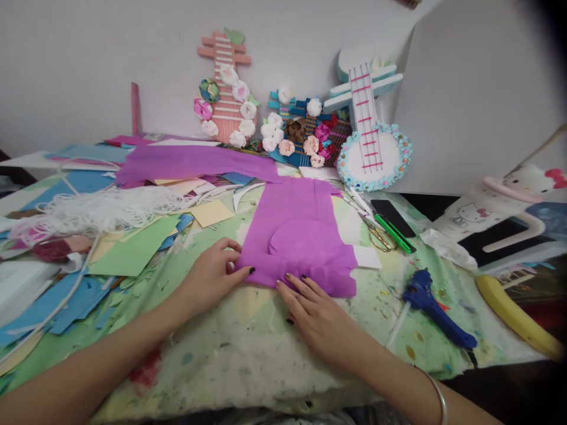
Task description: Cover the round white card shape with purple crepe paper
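Observation:
A sheet of purple crepe paper [292, 200] lies in front of me, with a round raised shape [305, 239] showing under it. At its lower left corner my left hand [215, 268] is closed on the edge, thumb on top and the other fingers bent beside it. My right hand [316, 316] rests on the near edge, fingers stretched out and lying flat. A white piece [367, 257] sticks out from under the paper's right side. Whatever makes the round shape is covered.
Behind stand flower-trimmed model instruments, one pink [224, 94], one white and blue [372, 150]. To the right are scissors [381, 237], a green cutter [393, 233], a blue glue gun [436, 310], a banana-shaped yellow thing [514, 313] and a cup [478, 206]. Paper scraps [137, 248] and white cord [101, 206] cover the left.

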